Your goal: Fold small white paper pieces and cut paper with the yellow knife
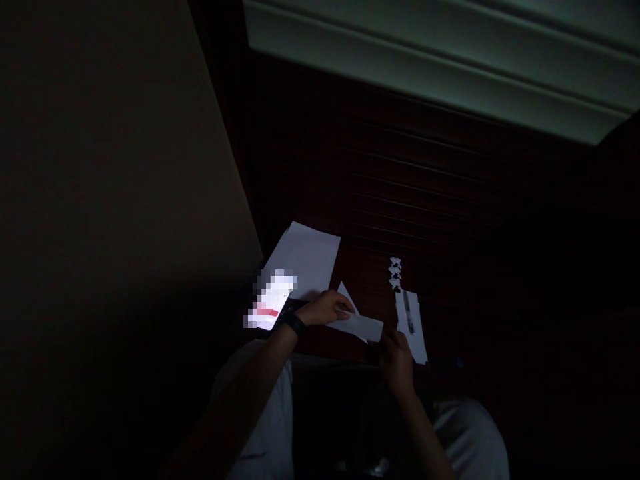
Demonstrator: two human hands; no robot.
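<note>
Between my two hands is a white strip of paper point(361, 326), held out almost level over the dark table. My left hand point(327, 308), with a dark band on its wrist, pinches the strip's left end. At its right end, the fingers of my right hand point(396, 357) are closed on the corner; they lie in deep shadow. Partly behind the strip shows a white triangular piece of paper point(347, 296). Just right of my right hand lies a small stack of white paper point(419, 340) with a pen point(409, 313) on top.
A lit phone point(273, 300) lies left of my left wrist, beside large white sheets point(310, 257). Several small folded paper pieces point(395, 272) stand in a row above the pen. A pale wall or panel point(125, 133) rises at the left. The room is very dark.
</note>
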